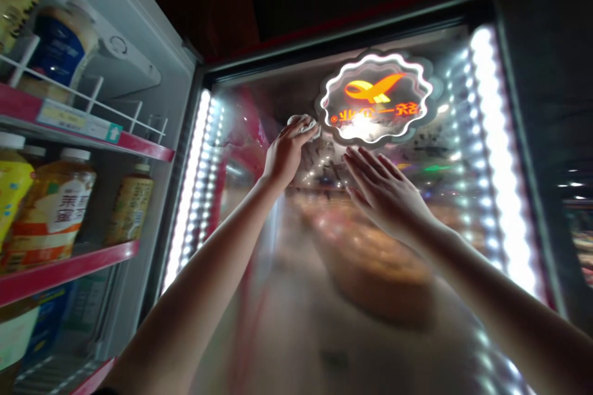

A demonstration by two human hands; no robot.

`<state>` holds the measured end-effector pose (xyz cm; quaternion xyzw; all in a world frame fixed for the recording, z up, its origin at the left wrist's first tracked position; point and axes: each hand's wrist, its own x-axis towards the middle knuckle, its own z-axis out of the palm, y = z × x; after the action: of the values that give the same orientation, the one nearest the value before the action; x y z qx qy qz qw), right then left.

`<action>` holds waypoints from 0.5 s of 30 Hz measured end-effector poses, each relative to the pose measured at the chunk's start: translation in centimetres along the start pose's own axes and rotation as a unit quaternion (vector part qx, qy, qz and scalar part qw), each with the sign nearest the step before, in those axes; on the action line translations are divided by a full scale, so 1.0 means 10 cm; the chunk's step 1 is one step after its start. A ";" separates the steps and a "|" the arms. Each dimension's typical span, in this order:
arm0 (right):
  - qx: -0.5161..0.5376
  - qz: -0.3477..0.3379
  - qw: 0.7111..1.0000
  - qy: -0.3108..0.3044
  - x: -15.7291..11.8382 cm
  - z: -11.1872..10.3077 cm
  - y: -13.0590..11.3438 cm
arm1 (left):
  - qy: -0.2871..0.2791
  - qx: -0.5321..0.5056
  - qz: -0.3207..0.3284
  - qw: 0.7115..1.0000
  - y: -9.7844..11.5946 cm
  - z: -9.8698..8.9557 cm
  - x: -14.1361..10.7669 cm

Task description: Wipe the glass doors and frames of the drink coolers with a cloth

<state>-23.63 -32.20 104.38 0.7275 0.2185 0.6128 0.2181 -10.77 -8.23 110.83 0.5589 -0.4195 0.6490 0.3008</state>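
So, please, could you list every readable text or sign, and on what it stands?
"®", "一": scalloped, white-edged glowing sign with orange lettering; its other mirrored characters are unclear.
"↑": square green tag on red shelf strip.
Too blurred: pale yellow shelf label, white label on amber plastic bottle, other bottle labels.

Bottles [53, 213] are standing on refrigerator shelves [78, 270] left of the glass door [296, 315]. LED strips [498, 154] are flanking the door. The logo sign [377, 95] is sitting high on it, right of the cloth [316, 132] in the left hand [288, 151] and just above the right hand [384, 188].
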 end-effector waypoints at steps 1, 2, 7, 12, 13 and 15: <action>0.002 -0.003 1.000 0.003 0.00 0.00 0.01 | 0.009 0.010 -0.012 1.000 -0.02 -0.03 0.02; 0.006 -0.006 1.000 0.007 0.00 0.00 0.02 | 0.022 0.019 -0.026 0.999 -0.04 -0.05 0.02; 0.038 -0.032 0.999 0.000 -0.02 -0.07 0.11 | 0.062 0.026 -0.048 0.997 0.08 0.00 -0.12; 0.033 -0.049 0.998 -0.004 0.03 -0.22 0.22 | 0.022 0.013 -0.010 1.000 0.14 0.09 0.06; 0.031 -0.050 0.998 0.001 0.03 -0.25 0.24 | 0.021 0.014 -0.018 1.000 0.12 0.08 0.12; 0.029 -0.047 0.998 0.011 0.03 -0.32 0.29 | 0.036 0.019 -0.045 0.998 0.07 0.07 0.19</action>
<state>-26.58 -34.24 106.80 0.7156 0.2724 0.6034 0.2228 -11.45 -9.34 112.58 0.5586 -0.3706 0.6627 0.3338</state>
